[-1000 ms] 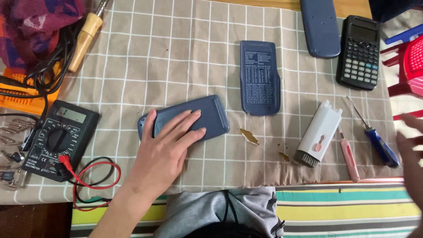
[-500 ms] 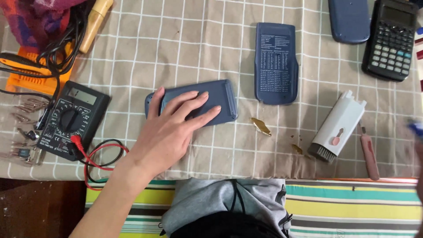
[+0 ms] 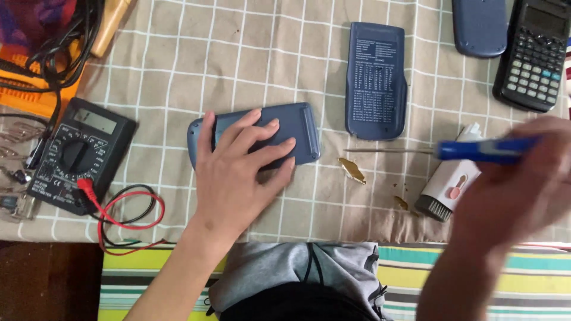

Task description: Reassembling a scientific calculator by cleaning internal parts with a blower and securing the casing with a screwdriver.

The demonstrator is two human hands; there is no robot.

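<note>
head view: left hand [image 3: 238,172] lies flat, fingers spread, on blue case [image 3: 297,128]; right hand [image 3: 517,190] grips screwdriver [image 3: 476,150].

Blue-grey calculator body [image 3: 285,134] lies face-down, flat on the checked cloth; blue-handled screwdriver [image 3: 476,150] held level — thin shaft pointing left.

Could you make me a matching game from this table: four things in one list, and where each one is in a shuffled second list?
Things:
1. screwdriver
2. multimeter
3. black calculator
4. blue calculator body

Places:
A. top right corner of the cloth
B. under the flat left hand
C. held in the right hand, tip pointing left
D. left edge of the cloth, beside red and black leads

Pairs: 1-C, 2-D, 3-A, 4-B
</note>
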